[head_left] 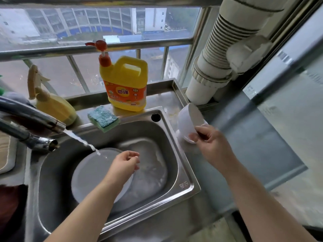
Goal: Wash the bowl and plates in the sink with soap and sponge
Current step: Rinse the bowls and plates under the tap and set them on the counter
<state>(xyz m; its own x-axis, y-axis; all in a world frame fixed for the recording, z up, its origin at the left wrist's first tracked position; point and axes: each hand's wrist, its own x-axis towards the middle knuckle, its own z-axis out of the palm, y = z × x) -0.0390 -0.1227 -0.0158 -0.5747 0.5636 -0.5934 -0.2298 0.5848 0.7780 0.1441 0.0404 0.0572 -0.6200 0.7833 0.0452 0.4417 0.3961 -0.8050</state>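
Observation:
A white bowl (189,121) is tilted on its side at the sink's right rim, over the counter. My right hand (209,140) pinches its lower edge. A white plate (92,172) lies in the steel sink (167,137), with water from the tap falling onto its far edge. My left hand (125,165) hovers over the plate's right side, fingers loosely curled and holding nothing. A blue-and-green sponge (103,118) rests on the sink's back ledge. The yellow dish soap bottle (125,81) with a red pump stands behind it.
Two chrome tap spouts (35,126) reach in from the left, the upper one running. A yellow spray bottle (52,103) lies on the back ledge. A white ribbed duct pipe (220,55) rises at the back right. A grey counter (253,154) extends to the right of the sink.

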